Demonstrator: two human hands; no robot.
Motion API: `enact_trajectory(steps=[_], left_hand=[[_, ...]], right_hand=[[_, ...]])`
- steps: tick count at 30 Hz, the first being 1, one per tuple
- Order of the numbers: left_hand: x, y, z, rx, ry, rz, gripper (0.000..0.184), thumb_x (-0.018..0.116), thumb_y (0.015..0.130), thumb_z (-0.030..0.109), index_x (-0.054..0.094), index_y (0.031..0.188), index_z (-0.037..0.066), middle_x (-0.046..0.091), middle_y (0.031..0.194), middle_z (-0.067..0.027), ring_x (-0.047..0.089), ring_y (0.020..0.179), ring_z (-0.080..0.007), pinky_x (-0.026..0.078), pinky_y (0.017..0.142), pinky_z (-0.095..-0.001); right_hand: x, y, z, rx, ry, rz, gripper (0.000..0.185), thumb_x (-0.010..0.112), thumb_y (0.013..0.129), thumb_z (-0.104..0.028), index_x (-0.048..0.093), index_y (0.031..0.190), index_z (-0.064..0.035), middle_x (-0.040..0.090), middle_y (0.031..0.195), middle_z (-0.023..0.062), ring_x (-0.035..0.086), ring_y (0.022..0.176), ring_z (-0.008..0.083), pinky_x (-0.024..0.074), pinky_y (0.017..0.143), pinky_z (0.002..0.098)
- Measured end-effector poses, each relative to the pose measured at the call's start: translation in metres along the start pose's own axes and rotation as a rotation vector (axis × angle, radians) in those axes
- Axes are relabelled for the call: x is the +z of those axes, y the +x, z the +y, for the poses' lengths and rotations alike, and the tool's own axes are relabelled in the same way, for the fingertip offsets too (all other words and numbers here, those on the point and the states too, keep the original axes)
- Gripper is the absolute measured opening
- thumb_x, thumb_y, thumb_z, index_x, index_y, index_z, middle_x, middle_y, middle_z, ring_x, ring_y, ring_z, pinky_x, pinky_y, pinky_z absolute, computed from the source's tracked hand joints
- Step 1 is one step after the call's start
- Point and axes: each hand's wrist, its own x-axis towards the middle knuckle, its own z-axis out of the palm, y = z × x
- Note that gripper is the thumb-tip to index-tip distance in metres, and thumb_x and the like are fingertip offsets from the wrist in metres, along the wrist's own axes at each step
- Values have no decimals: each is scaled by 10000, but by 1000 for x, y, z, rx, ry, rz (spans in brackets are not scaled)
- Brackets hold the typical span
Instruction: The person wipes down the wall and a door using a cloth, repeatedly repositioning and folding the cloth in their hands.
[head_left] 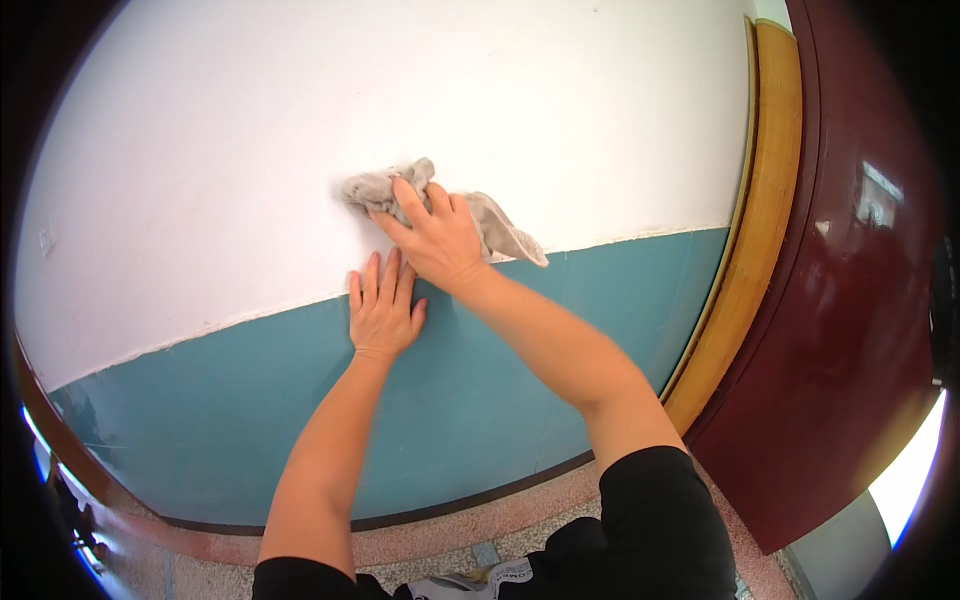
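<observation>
A crumpled grey-beige cloth (372,190) is pressed against the white upper part of the wall (250,150). My right hand (438,235) grips it, fingers bent over the bunched folds, and a loose end hangs out to the right. Just below and to the left, my left hand (383,312) lies flat with its fingers spread. Its palm rests on the blue-green lower wall (470,400), and its fingertips reach over the border onto the white. Nothing is in that hand.
A yellow wooden door frame (745,220) and a dark red door (850,270) stand on the right. Speckled stone floor (440,560) runs along the wall's base. A small switch or socket plate (46,240) sits at the far left.
</observation>
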Motion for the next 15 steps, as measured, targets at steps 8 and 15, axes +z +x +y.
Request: enact_trajectory(steps=[8, 15], left_hand=[[-1, 2, 4, 24, 80, -8, 611, 574, 700, 295, 399, 1260, 124, 308, 1344, -89, 271, 1232, -311, 185, 1001, -490], [2, 2, 4, 38, 155, -15, 584, 537, 722, 328, 411, 1256, 129, 328, 1335, -97, 297, 1223, -315, 201, 990, -493]], right_hand=[[25, 110, 86, 59, -204, 129, 328, 520, 706, -139, 609, 974, -305, 462, 1117, 40, 481, 835, 254, 398, 594, 358], [-24, 70, 210, 402, -430, 126, 236, 478, 788, -161, 573, 1003, -188, 509, 1059, 92, 504, 905, 273, 461, 674, 387]])
